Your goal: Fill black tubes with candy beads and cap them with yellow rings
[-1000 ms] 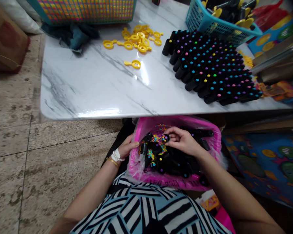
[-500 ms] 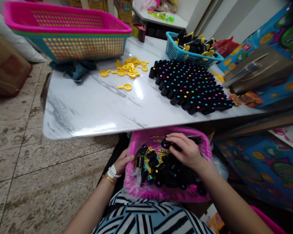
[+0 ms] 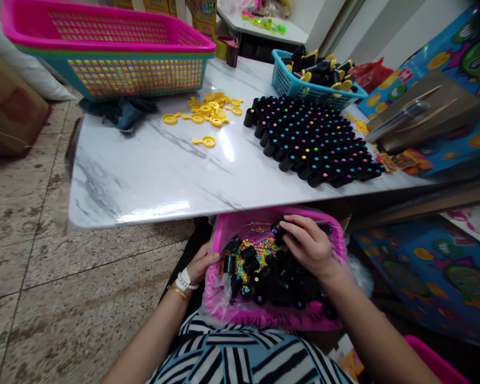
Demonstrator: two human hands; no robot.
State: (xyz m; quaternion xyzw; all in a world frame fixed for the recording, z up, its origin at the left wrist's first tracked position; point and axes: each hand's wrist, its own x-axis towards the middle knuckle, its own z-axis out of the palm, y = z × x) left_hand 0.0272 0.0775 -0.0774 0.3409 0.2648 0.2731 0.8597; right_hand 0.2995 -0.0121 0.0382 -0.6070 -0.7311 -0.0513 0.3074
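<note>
A pink basket (image 3: 220,234), partly lined with clear plastic, sits below the table's front edge. Small coloured beads (image 3: 248,262) and many black plastic cylinders (image 3: 272,280) lie jumbled inside it. My left hand (image 3: 201,263) grips the basket's left rim, thumb over the edge. Over the far right part of the basket, my right hand (image 3: 309,242) is closed on a black cylinder (image 3: 278,226), whose end shows past the fingertips. The rest of that cylinder is hidden by the hand.
On the white marbled table (image 3: 144,176) stand rows of black cylinders (image 3: 316,138) with coloured dots on top. Yellow ring pieces (image 3: 208,109) lie left of them. Behind are a blue basket (image 3: 292,85) of black and yellow parts and stacked baskets (image 3: 116,48) over a dark cloth (image 3: 124,113).
My right hand has shifted slightly to the right with the cylinder, and the cylinder's purple-dotted end has turned from view. My left hand stays on the rim.
</note>
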